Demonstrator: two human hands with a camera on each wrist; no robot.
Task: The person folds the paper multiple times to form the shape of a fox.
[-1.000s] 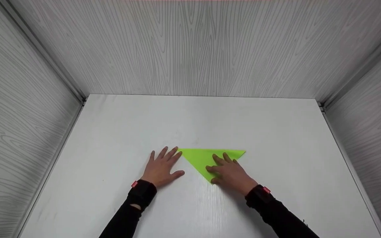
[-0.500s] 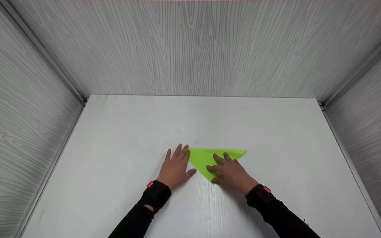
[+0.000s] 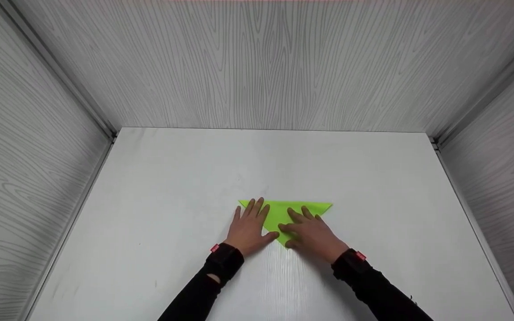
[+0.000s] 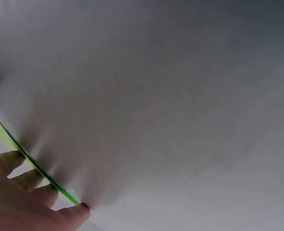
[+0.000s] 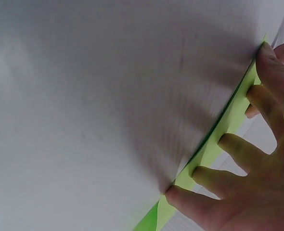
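A bright green triangle, apparently a folded sheet of paper (image 3: 277, 215), lies on the white table with its long side away from me and a point toward me. My left hand (image 3: 246, 232) rests across its left part, fingers straight and fairly close together, thumb at the slanted left edge. My right hand (image 3: 314, 235) presses on the middle and right part with spread fingers, its thumb near the front point. In the wrist views, fingertips of the left hand (image 4: 33, 204) and the right hand (image 5: 250, 168) sit along the slightly raised edge of the paper (image 5: 207, 147).
The white tabletop (image 3: 185, 174) surrounds the paper. Grey wood-grain panels stand at the back (image 3: 257, 67), on the left (image 3: 25, 147) and on the right (image 3: 502, 156).
My left hand has slid rightward from the triangle's left tip onto the paper, and that tip now shows left of its fingers. The right hand and the paper have stayed put.
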